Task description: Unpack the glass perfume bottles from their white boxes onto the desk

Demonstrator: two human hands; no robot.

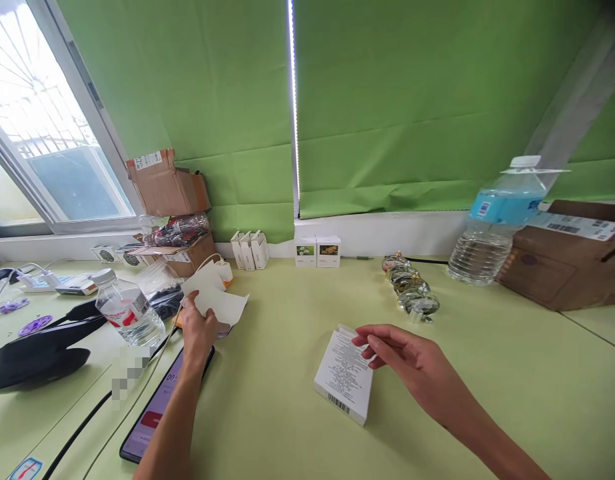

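At the left, my left hand [200, 328] grips a creased sheet of white paper [227, 303], which curls up past its fingers. Under that forearm lies a phone [160, 417] with a lit screen showing digits. A flat white carton [343, 377] with printed text and a barcode lies on the table in the middle. Over its upper right edge reach the fingers of my right hand [412, 363], loosely bent and apart, not closed around it. Whether the fingertips touch the carton I cannot tell.
Small white boxes [250, 251] and two pictured boxes [318, 252] stand along the wall. Wrapped round packets [411, 287] form a row at right. A large water bottle [494, 223], a cardboard box [570, 257], a smaller bottle [130, 310], cables and a black bag [42, 357] flank the table.
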